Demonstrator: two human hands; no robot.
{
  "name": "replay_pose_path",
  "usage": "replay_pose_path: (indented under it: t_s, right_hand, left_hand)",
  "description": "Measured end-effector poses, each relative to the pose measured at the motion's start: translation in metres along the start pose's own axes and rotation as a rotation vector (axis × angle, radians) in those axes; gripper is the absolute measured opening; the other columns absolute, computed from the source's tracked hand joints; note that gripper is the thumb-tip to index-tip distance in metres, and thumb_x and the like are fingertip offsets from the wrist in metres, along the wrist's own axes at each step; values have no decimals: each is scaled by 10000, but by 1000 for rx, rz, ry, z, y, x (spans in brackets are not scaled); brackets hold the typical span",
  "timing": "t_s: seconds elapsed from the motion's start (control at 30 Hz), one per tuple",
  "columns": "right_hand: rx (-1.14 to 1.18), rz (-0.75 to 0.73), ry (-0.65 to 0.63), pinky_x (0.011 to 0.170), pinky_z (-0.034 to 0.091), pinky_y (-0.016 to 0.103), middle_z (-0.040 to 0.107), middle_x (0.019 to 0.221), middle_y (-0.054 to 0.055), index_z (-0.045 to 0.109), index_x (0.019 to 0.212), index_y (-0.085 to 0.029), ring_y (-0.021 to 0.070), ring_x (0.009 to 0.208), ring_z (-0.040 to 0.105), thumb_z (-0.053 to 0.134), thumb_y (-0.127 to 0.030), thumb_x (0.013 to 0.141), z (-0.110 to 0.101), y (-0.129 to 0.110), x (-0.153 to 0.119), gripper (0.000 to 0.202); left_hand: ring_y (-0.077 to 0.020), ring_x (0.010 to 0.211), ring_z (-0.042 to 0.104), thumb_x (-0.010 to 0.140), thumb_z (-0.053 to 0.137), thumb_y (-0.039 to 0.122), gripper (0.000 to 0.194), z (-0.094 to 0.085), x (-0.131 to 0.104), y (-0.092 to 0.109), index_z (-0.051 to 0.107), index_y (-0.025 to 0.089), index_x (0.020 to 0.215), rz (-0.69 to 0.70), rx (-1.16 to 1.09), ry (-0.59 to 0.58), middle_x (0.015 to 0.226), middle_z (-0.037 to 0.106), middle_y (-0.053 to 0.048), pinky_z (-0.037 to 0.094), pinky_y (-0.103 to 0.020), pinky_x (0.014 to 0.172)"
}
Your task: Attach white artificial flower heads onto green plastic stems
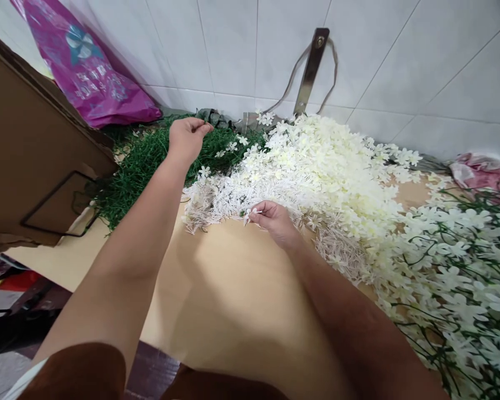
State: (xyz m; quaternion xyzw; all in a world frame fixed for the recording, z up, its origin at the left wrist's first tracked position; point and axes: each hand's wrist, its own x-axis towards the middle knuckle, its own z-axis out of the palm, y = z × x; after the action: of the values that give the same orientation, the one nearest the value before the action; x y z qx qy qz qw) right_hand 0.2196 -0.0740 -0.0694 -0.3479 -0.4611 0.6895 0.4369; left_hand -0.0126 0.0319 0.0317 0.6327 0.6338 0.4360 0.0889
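My left hand point(186, 139) is raised over a heap of green plastic stems point(144, 166), its thumb and fingers pinched together. Whatever lies between those fingertips is too small to make out. My right hand point(275, 220) is closed near the table's middle, pinching a small white artificial flower point(253, 212) between thumb and forefinger. Just beyond it spread thin white stamen-like pieces point(270, 189). A large mound of cream-white artificial petals point(329, 150) rises behind and to the right of them.
On the right lie assembled white flowers with green stems point(454, 289). A cardboard box point(33, 139) stands at the left, with a purple plastic bag point(95, 78) behind it. A metal strip point(312, 69) leans on the tiled wall point(229, 50). The tan tabletop point(229, 289) lies in front.
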Motion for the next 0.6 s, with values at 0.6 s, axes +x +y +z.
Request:
replay_pose_path:
  t_s: [0.6]
  right_hand:
    - [123, -51, 15, 671, 524, 260, 661, 593, -72, 558, 659, -194, 84, 585, 635, 908, -458, 396, -6, -18, 0, 511]
  left_hand:
    - [-66, 597, 597, 919, 575, 239, 180, -30, -65, 61, 669, 142, 800, -210, -706, -33, 650, 664, 25, 452, -227, 638]
